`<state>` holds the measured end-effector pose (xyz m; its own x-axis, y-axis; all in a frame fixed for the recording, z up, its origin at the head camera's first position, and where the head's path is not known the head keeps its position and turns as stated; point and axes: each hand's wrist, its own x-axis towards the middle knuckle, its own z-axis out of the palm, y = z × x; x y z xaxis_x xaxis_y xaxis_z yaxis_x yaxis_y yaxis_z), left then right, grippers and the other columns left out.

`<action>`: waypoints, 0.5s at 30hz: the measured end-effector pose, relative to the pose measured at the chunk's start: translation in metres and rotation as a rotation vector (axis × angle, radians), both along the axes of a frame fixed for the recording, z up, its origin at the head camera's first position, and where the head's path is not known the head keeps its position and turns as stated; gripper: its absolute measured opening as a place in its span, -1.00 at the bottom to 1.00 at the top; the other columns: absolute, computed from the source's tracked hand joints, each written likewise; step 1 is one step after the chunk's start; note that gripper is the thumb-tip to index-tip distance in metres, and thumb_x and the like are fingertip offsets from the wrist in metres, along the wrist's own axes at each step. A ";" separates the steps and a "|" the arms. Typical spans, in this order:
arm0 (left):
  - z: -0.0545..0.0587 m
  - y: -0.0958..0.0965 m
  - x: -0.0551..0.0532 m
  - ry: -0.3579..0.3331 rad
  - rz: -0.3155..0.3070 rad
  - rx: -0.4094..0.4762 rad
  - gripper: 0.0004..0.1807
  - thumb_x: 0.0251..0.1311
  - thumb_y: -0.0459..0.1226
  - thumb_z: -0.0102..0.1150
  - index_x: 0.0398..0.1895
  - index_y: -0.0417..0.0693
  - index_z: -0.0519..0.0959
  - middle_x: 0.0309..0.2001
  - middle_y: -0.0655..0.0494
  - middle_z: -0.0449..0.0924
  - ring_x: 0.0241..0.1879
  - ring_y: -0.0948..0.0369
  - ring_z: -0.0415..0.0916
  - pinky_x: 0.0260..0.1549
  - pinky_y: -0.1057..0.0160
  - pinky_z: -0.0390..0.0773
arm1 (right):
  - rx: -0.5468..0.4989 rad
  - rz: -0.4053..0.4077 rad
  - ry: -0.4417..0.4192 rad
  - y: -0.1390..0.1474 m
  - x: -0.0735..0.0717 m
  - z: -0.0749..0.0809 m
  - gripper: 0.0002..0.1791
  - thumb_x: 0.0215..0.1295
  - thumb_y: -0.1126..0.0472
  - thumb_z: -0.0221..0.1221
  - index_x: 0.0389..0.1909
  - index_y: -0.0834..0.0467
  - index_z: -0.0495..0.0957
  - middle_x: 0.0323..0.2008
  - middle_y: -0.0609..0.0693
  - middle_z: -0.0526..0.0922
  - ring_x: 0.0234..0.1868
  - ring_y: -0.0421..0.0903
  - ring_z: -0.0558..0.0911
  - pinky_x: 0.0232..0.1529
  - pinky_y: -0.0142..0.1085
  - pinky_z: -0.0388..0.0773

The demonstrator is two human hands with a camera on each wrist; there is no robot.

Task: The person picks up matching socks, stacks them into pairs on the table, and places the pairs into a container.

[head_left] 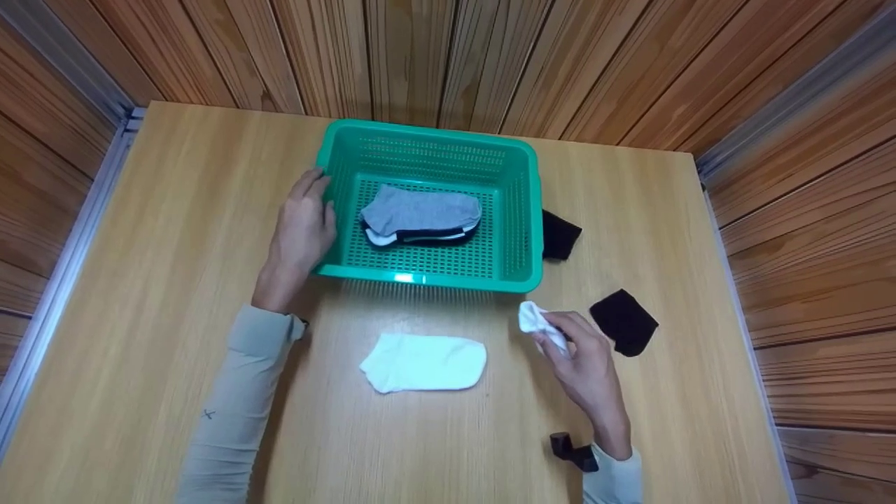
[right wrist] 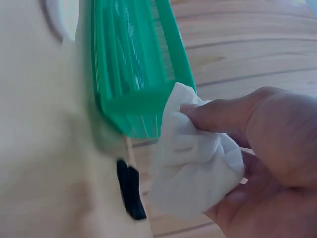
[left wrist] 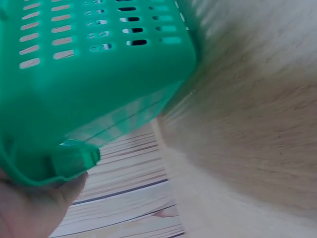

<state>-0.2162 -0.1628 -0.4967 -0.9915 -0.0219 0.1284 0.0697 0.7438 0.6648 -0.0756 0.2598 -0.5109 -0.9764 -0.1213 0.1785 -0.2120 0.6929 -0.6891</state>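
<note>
At the left end of the green basket (head_left: 518, 280), my left hand (head_left: 299, 227) grips the rim; the left wrist view shows part of that hand (left wrist: 29, 210) at the rim's underside. A light grey sock (head_left: 423, 208) lies in the basket on top of dark and white ones. Between thumb and fingers, my right hand (head_left: 584, 364) pinches a crumpled white sock (right wrist: 190, 158), held above the table near the basket's front right corner. Flat on the table before the basket lies another white sock (head_left: 425, 362).
To the right of the right hand lies a black sock (head_left: 624, 324). Another black piece (head_left: 561, 236) sticks out beside the basket's right wall, partly hidden. Wood-panelled walls (head_left: 420, 63) enclose the table (head_left: 210, 182) at the back and sides.
</note>
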 end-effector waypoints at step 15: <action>0.024 0.046 0.090 0.315 -0.152 0.042 -0.73 0.46 -0.33 0.22 0.13 -0.26 0.65 0.12 -0.17 0.64 0.15 -0.02 0.58 0.18 0.07 0.66 | -0.155 0.061 -0.114 -0.039 0.010 -0.003 -0.62 0.34 0.33 0.38 0.16 0.13 0.66 0.04 0.01 0.76 -0.03 -0.09 0.71 0.01 -0.26 0.70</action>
<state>-0.1267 -0.1166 -0.4731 -0.8957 0.1106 0.4306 0.3837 0.6815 0.6232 -0.0658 0.2210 -0.5137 -0.9830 -0.1609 0.0886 -0.1653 0.5649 -0.8084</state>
